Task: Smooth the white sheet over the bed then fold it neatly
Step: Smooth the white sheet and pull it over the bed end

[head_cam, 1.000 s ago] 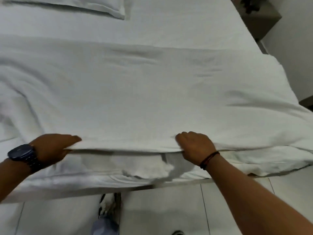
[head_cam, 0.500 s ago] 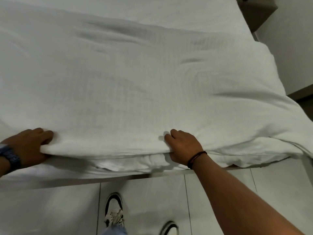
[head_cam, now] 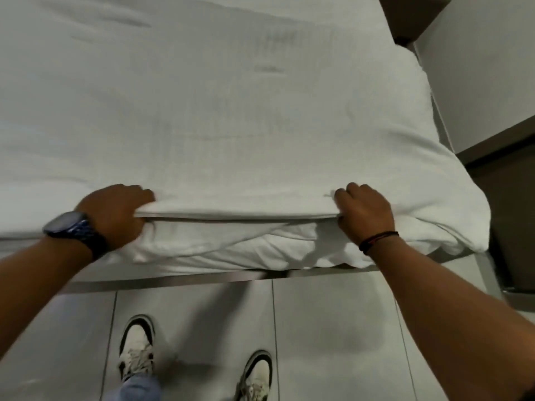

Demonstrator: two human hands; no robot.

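Both grips pinch the near edge of the sheet (head_cam: 231,117): the left hand (head_cam: 115,215) at 9 o'clock has its fingers curled over the top of the folded edge and its thumb tucked beneath, and the right hand (head_cam: 363,212) at 3 o'clock clasps the same edge in the same way. Between them the edge runs straight and taut, lifted just clear of the rumpled white layers under it. From there the sheet spreads toward 12 o'clock across the bed (head_cam: 173,280), mostly flat with a few faint creases, and rounds down over the corner at 3 o'clock.

On the left wrist sits a dark watch (head_cam: 68,225); no writing on its face can be read. On the right wrist is a thin dark cord band (head_cam: 377,241).

At 6 o'clock, two white-and-black shoes (head_cam: 136,348) stand on the grey tiled floor (head_cam: 333,328), with a bit of blue trouser leg beside the left one. No brand mark or label is legible anywhere.
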